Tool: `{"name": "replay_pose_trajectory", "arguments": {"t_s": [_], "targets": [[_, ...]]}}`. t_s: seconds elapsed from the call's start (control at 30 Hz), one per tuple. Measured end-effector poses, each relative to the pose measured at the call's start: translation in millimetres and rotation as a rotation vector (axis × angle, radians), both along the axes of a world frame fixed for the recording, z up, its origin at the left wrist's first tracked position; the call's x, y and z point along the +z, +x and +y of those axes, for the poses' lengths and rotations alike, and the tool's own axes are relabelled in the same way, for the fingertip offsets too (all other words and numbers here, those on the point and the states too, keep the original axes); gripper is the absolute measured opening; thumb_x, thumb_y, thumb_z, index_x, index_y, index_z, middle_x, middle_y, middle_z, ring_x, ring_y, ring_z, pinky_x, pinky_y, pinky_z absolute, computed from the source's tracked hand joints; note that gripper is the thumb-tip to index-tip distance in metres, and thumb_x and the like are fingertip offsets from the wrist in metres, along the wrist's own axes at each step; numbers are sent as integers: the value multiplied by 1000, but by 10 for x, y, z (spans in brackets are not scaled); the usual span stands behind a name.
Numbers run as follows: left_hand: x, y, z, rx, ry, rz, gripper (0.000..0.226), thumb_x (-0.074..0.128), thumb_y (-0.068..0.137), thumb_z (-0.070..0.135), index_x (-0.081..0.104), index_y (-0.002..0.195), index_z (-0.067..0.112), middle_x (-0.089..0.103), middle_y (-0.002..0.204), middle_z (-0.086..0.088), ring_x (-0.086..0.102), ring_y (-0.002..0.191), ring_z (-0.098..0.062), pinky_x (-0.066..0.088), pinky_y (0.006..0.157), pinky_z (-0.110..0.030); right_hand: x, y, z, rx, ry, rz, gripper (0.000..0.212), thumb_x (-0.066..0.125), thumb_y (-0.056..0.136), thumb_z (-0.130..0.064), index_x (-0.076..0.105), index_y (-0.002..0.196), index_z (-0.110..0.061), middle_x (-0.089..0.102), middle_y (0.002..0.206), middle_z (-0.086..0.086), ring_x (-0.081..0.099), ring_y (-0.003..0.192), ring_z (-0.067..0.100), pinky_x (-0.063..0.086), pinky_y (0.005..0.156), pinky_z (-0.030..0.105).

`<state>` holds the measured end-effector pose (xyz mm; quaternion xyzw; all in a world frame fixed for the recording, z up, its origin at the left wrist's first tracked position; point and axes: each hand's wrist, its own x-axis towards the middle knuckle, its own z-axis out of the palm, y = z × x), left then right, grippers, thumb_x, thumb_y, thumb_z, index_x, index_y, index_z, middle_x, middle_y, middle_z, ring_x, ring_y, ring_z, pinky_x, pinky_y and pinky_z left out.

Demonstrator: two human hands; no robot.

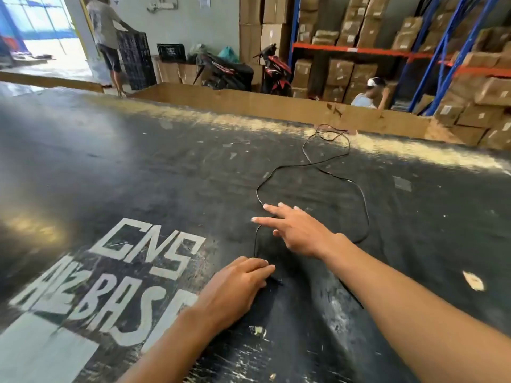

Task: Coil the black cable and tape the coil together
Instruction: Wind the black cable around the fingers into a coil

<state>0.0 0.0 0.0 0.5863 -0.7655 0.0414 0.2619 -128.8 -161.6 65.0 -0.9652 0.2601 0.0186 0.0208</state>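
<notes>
Right grip open above my black cable; left grip flat on its end. Dark counter, boxes behind.

The cable was thin, black and not coiled, lying slack and flat. One end poked out just beside the fingertips of my left hand. It ran on under the spread fingers of my right hand, swung in wide loose curves beyond and right of it, and ended in a small tangle far ahead.
</notes>
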Motion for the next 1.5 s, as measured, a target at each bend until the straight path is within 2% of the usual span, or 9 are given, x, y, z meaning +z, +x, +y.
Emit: {"name": "replay_pose_trajectory", "arguments": {"t_s": [0.13,0.27,0.43,0.63,0.7,0.83,1.0,1.23,1.5], "targets": [[29,-16,-102,-17,62,-19,20,60,90,27,73,105,24,70,96,3,63,84,-21,57,72,-31,-68,23,-83,6,66,-36,47,47,97,-11,51,139,-32,42,154,3,36,140,26,31,111,39],[6,48,-125,-39,53,44,20,54,94,32,71,91,21,66,86,3,60,80,-16,52,72,-26,-180,-105,-145,-45,125,-129,30,53,93,-13,71,115,-23,69,121,-3,58,118,20,46,89,32],[382,-20,-254,239,-103,680,7,68,89,22,71,83,19,66,66,13,57,60,3,48,62,-16,-246,-251,-16,-256,285,-389,19,60,89,-17,75,98,-24,77,100,-7,68,98,16,50,85,30],[1005,-16,-514,377,-162,1250,8,69,89,10,74,84,8,76,74,-6,68,60,-10,61,67,-30,-161,-301,535,-385,595,-798,20,63,90,-25,75,101,-36,76,89,-19,67,84,-6,47,79,10],[1117,6,-574,352,-165,1353,7,69,89,7,74,85,4,74,73,-7,64,59,-9,57,64,-26,-102,-292,686,-406,613,-957,17,66,90,-20,78,91,-33,74,73,-16,61,64,-1,47,66,15],[1321,-52,-655,213,-80,1666,14,61,91,0,73,88,7,68,69,-2,55,59,-9,46,59,-21,81,-271,841,-404,655,-1105,18,64,91,-23,74,76,-24,59,58,0,42,53,9,38,57,30],[1449,-99,-649,-89,104,2045,17,51,94,8,68,93,9,59,68,0,55,62,-10,47,57,-19,383,-321,916,-360,716,-1119,22,56,79,-33,67,69,-18,36,47,-8,32,52,11,27,52,25],[1483,-66,-582,-347,217,2106,32,52,89,27,77,95,8,68,78,-4,64,70,-15,52,70,-27,560,-352,918,-288,719,-1047,21,55,77,-30,68,67,-16,40,41,-6,34,43,4,28,46,14],[1568,-10,-513,-486,364,1954,61,35,97,49,65,126,5,69,127,-18,65,118,-30,47,103,-42,651,-371,907,-204,793,-1003,26,61,71,-44,68,60,-22,37,42,-4,34,42,8,29,45,17]]}}
